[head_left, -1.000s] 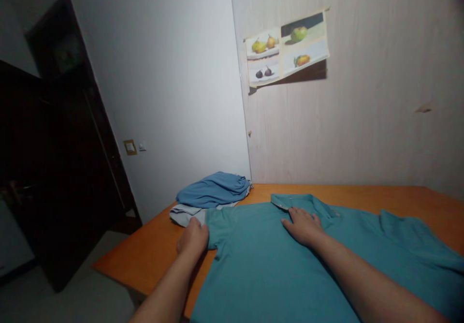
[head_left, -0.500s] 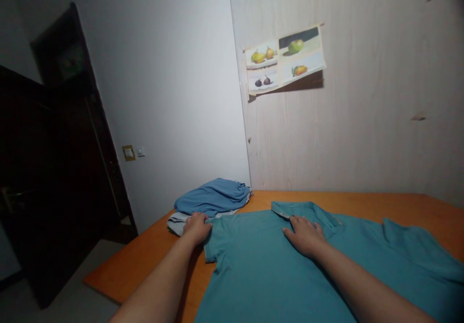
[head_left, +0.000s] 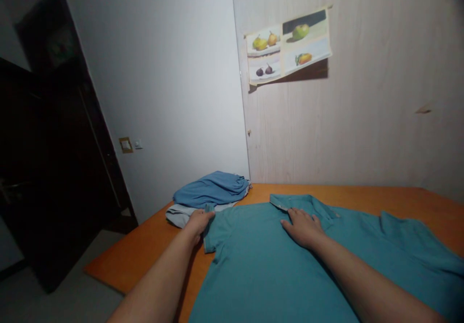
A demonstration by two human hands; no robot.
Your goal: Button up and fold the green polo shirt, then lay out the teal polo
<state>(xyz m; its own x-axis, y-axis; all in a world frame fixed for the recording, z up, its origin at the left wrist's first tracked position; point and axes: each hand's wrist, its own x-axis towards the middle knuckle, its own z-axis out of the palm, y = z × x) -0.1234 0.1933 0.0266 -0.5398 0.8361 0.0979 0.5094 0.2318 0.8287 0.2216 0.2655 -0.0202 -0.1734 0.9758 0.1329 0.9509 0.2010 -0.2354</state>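
Observation:
A teal short-sleeved polo shirt [head_left: 261, 265] lies spread over the table, its collar [head_left: 308, 205] toward the wall. At the left sleeve, my left hand [head_left: 198, 224] is closed, pinching the sleeve's upper corner between thumb and fingers; a bit of cloth sticks up there. My right hand [head_left: 303, 226] rests flat on the shirt just below the collar, fingers stretched out and touching the placket area. The shirt's lower part runs out of view at the bottom, and my right forearm covers some of it.
Behind my left hand, a pile of blue and grey clothes [head_left: 212, 190] sits on the orange table [head_left: 145, 245] near the wall. A fruit picture sheet [head_left: 288, 45] hangs on the wooden panel. A dark door [head_left: 47, 168] stands at the left.
My left hand has closed on the sleeve's corner and lifted it slightly. My right hand keeps its place on the shirt. The camera view has shifted a little.

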